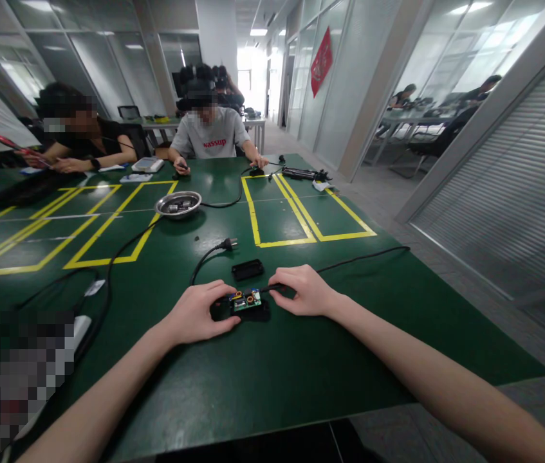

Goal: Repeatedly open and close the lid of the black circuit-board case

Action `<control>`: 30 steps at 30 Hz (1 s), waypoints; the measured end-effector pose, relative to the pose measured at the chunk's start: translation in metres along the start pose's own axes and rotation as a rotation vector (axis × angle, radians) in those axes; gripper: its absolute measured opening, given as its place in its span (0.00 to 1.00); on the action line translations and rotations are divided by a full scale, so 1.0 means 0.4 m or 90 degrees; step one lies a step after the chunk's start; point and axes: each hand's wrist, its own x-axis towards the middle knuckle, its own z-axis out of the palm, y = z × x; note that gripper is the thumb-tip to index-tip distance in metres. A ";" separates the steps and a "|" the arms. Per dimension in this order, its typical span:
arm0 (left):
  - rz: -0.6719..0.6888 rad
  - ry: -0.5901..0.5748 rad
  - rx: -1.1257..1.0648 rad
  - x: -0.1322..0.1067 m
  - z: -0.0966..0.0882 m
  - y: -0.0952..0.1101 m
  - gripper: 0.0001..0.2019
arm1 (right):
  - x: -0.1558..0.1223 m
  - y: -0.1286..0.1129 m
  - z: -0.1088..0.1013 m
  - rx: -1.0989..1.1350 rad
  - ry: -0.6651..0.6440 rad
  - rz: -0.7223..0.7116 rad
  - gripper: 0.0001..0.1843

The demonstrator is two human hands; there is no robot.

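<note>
A small green circuit board (248,300) with copper-wound coils sits over an open black plastic case (257,313) in front of me. My left hand (202,312) grips the board's left end, thumb at the near side and index finger at the far side. My right hand (304,290) pinches a black cable (361,258) close to the board's right end; the cable trails off to the right. Just beyond the board lies a black case cover (248,269), hollow side up. A black power plug (228,244) rests beyond my left hand, its cord running back toward that hand.
A metal bowl (178,204) with small metal parts stands farther off on the green table (301,386). Yellow tape (286,244) marks rectangles. Black cords (110,276) cross the left side. Two people sit across the table, one handling a black cable. A blurred-out item lies front left.
</note>
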 end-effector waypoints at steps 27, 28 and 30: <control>0.004 0.004 0.043 0.001 0.014 0.008 0.15 | 0.023 -0.025 0.033 -0.038 -0.107 0.062 0.10; 0.009 0.011 0.058 0.001 0.019 0.008 0.15 | 0.024 -0.027 0.039 -0.050 -0.107 0.069 0.12; 0.013 0.027 0.107 0.002 0.033 0.012 0.15 | 0.028 -0.032 0.053 -0.083 -0.108 0.090 0.15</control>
